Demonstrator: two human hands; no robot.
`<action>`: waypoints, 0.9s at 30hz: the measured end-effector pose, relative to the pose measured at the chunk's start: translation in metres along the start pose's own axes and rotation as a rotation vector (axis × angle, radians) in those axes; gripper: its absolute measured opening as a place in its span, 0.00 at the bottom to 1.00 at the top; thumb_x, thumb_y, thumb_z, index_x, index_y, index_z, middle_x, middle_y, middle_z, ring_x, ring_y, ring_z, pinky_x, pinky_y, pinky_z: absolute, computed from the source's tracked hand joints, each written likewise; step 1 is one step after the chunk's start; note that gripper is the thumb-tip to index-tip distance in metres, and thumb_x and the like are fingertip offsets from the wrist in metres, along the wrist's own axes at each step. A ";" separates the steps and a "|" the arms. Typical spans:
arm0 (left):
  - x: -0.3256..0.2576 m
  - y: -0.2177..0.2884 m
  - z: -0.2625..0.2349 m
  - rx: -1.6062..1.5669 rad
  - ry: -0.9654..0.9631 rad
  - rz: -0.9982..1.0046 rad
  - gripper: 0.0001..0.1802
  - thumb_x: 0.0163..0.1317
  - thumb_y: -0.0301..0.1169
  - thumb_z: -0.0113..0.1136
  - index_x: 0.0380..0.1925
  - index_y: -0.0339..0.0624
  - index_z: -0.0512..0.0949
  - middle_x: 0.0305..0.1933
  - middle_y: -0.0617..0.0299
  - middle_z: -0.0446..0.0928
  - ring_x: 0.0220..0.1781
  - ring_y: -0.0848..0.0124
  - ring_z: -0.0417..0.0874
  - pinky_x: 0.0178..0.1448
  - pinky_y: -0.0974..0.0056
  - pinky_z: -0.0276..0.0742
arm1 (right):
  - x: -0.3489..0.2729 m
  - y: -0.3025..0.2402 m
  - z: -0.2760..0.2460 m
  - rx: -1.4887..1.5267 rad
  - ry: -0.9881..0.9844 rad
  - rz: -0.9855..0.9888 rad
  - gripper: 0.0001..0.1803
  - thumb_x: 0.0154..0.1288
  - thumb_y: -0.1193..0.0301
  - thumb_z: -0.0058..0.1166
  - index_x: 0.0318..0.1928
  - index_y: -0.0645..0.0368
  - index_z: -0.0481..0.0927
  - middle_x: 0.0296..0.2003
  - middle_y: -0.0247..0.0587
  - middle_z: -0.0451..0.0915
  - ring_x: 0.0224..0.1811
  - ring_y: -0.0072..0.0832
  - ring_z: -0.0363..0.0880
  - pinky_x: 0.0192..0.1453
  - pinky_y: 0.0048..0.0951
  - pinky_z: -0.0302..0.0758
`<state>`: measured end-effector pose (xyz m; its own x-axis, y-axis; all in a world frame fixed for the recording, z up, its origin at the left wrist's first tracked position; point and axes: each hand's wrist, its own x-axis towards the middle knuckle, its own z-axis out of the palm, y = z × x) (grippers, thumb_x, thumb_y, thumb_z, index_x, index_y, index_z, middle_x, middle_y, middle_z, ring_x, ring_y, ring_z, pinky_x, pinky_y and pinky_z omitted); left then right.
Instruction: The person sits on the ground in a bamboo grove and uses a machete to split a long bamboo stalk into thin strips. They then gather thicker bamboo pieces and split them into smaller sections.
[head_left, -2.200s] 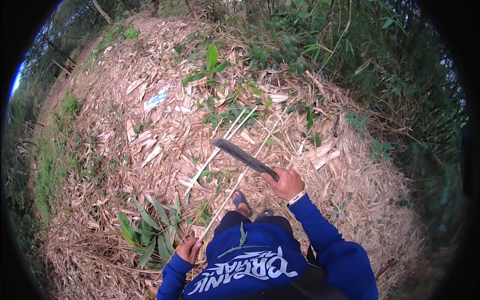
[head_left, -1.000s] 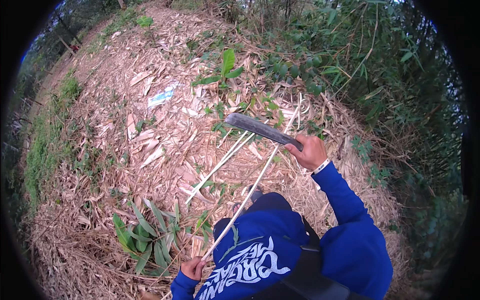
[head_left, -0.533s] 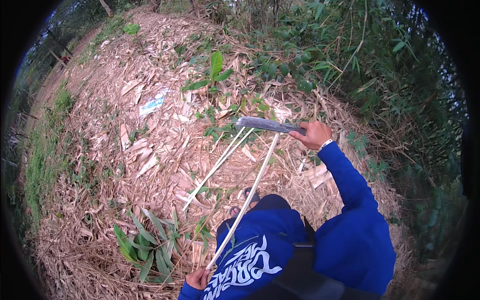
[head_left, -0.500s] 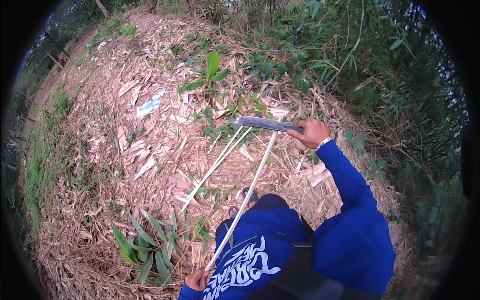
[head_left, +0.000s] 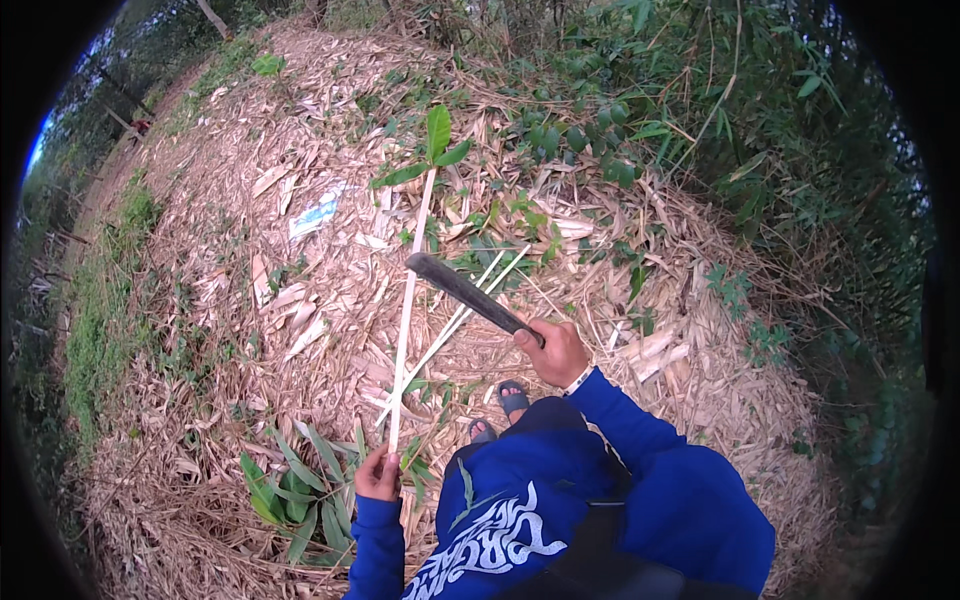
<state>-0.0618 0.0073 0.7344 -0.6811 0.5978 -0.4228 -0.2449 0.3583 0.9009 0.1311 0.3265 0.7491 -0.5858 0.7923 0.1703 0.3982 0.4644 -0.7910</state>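
My left hand point(head_left: 378, 474) is closed around the lower end of a long, pale, split strip point(head_left: 403, 345) that looks like bamboo. The strip points away from me, its far end beside a small green plant. A dark, slightly curved machete point(head_left: 468, 293) is in my right hand point(head_left: 558, 355), with the fingers wrapped round its near end. Its blade slants up to the left, and the tip crosses over the strip around mid-length; whether they touch, I cannot tell. On the ground beyond lie a few thinner pale strips point(head_left: 437, 347), partly behind the blade.
Dry husks and leaves point(head_left: 230, 370) cover the sloping ground. Cut green leaves point(head_left: 300, 490) lie beside my left hand. A blue-and-white plastic wrapper point(head_left: 315, 215) lies farther off. Dense bushes point(head_left: 760, 150) rise at the right. My sandalled feet point(head_left: 513, 400) stand just below the machete.
The machete has swung left and tilted, its tip now over the strip. My left hand has risen a little, and the strip has turned from slanting right to pointing nearly straight ahead.
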 end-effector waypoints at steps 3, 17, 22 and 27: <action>0.028 0.060 0.062 -0.032 -0.100 0.066 0.17 0.64 0.28 0.61 0.50 0.31 0.76 0.21 0.66 0.74 0.15 0.81 0.69 0.18 0.74 0.64 | -0.020 -0.034 0.030 0.023 -0.098 -0.170 0.30 0.59 0.39 0.52 0.22 0.55 0.75 0.15 0.42 0.74 0.18 0.42 0.76 0.25 0.43 0.66; 0.027 0.121 0.109 -0.276 -0.326 0.126 0.24 0.69 0.25 0.51 0.64 0.35 0.66 0.25 0.69 0.71 0.20 0.83 0.66 0.23 0.76 0.59 | -0.008 -0.079 0.022 -0.160 -0.031 -0.371 0.36 0.51 0.31 0.52 0.18 0.55 0.72 0.13 0.37 0.71 0.15 0.36 0.72 0.24 0.35 0.57; 0.028 0.125 0.101 -0.292 -0.415 0.151 0.21 0.70 0.26 0.51 0.62 0.35 0.69 0.23 0.68 0.69 0.18 0.83 0.62 0.22 0.75 0.57 | -0.002 -0.082 0.016 -0.199 0.069 -0.297 0.37 0.52 0.31 0.51 0.18 0.55 0.72 0.13 0.37 0.71 0.15 0.36 0.72 0.23 0.34 0.58; 0.021 0.132 0.084 -0.249 -0.444 0.078 0.20 0.70 0.27 0.50 0.61 0.36 0.69 0.21 0.69 0.65 0.17 0.84 0.58 0.19 0.75 0.52 | 0.010 -0.084 0.002 -0.270 0.083 -0.359 0.36 0.52 0.31 0.51 0.17 0.54 0.71 0.13 0.36 0.71 0.14 0.35 0.72 0.20 0.35 0.58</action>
<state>-0.0502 0.1271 0.8361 -0.3587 0.8821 -0.3052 -0.3989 0.1507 0.9045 0.0898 0.2948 0.8160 -0.6661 0.5862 0.4611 0.3562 0.7932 -0.4939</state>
